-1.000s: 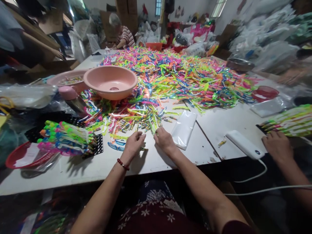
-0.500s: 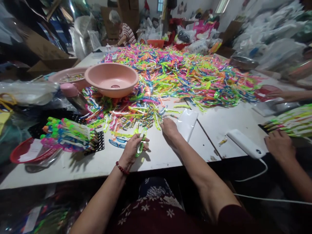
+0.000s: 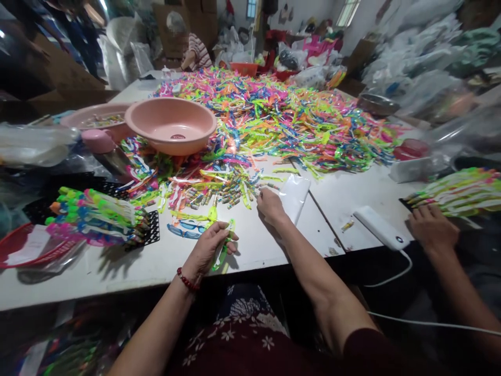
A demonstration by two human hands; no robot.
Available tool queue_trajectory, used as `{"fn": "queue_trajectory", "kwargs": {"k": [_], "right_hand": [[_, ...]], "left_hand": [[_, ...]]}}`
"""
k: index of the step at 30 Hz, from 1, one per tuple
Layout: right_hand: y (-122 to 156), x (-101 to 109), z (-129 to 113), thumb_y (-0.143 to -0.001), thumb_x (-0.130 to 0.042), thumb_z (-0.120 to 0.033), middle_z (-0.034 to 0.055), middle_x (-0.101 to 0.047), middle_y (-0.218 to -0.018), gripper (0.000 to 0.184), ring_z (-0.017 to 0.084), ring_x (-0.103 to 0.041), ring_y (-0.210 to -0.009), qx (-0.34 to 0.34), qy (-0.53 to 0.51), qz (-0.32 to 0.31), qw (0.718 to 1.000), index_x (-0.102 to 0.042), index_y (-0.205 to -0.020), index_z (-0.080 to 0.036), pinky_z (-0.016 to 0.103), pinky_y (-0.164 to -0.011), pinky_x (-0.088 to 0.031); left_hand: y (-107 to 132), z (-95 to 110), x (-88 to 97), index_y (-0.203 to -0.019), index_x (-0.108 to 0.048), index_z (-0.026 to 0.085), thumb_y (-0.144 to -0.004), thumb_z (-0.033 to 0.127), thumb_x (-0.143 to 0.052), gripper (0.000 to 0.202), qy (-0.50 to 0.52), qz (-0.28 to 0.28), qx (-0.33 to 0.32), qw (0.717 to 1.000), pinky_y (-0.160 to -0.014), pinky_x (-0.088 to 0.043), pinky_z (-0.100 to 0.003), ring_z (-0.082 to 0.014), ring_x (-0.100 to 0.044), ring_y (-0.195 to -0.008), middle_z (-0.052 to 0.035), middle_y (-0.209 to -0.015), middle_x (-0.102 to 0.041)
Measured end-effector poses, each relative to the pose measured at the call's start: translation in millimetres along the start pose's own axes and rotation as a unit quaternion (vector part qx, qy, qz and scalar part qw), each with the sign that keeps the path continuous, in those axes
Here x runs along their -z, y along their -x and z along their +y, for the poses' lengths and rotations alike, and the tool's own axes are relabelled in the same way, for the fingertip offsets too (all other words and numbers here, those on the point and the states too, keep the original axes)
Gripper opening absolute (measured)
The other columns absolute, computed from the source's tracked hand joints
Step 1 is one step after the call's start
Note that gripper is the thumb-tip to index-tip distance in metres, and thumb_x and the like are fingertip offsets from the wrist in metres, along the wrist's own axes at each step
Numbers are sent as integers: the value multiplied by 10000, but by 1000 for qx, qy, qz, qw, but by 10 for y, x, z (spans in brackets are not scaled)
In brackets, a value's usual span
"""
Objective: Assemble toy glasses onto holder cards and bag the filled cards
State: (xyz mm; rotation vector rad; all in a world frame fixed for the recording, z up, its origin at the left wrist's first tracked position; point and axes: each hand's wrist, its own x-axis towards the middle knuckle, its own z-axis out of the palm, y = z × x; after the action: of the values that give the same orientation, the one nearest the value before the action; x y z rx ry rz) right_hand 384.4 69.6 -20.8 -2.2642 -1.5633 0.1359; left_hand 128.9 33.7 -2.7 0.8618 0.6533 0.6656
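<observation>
My left hand (image 3: 207, 248) is closed around a green plastic strip toy (image 3: 224, 249) near the table's front edge; a red bead bracelet circles its wrist. My right hand (image 3: 270, 204) reaches forward with its fingers curled at the near edge of a big heap of bright plastic strips (image 3: 274, 120), touching small pieces there; what it pinches is hidden. A clear plastic bag (image 3: 294, 196) lies flat just right of that hand. A blue strip (image 3: 186, 230) rests on the table ahead of my left hand.
Two pink basins (image 3: 171, 124) stand at the back left. A bundle of finished toys (image 3: 97, 216) lies on a black tray on the left beside a red basket (image 3: 15, 245). A white power bank (image 3: 381, 235) with cable and another person's hand (image 3: 432, 227) are on the right.
My left hand took up a green strip toy and drew back toward the table edge. My right hand moved forward from beside it into the edge of the heap.
</observation>
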Motion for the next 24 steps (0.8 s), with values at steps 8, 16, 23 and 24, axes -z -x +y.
{"fn": "queue_trajectory", "kwargs": {"k": [8, 16, 23, 24], "right_hand": [[200, -78, 63, -847, -473, -244, 78, -659, -942, 252, 193, -579, -810, 40, -190, 98, 976, -645, -1012, -162, 319, -799, -461], [99, -138, 83, -839, -453, -97, 102, -660, -1063, 345, 215, -595, -980, 145, -102, -31, 984, -704, -1064, -171, 333, -940, -449], [281, -21, 74, -865, -562, -138, 122, -645, -1212, 186, 259, -541, -1082, 221, -67, -65, 971, -717, -958, -183, 424, -1001, -402], [341, 6, 53, -880, -570, -171, 117, -670, -1147, 152, 260, -541, -1065, 216, -81, -66, 971, -712, -930, -185, 440, -1005, -393]], "left_hand": [[-41, -56, 86, -941, -486, 153, -771, 440, -790, 451, -10, 11, 7, 1000, -531, -504, -189, -141, -640, -585, -62, -783, -663], [-3, -107, 104, -917, -502, 136, -757, 444, -783, 446, -51, 10, 30, 998, -482, -506, -198, -143, -624, -532, -79, -777, -670], [17, -74, 154, -982, -531, 127, -758, 456, -775, 466, -73, 20, 25, 997, -447, -489, -201, -117, -594, -479, -99, -888, -683], [18, -77, 158, -990, -536, 126, -777, 465, -760, 459, -77, 14, 22, 997, -443, -482, -194, -114, -595, -483, -99, -896, -682]]}}
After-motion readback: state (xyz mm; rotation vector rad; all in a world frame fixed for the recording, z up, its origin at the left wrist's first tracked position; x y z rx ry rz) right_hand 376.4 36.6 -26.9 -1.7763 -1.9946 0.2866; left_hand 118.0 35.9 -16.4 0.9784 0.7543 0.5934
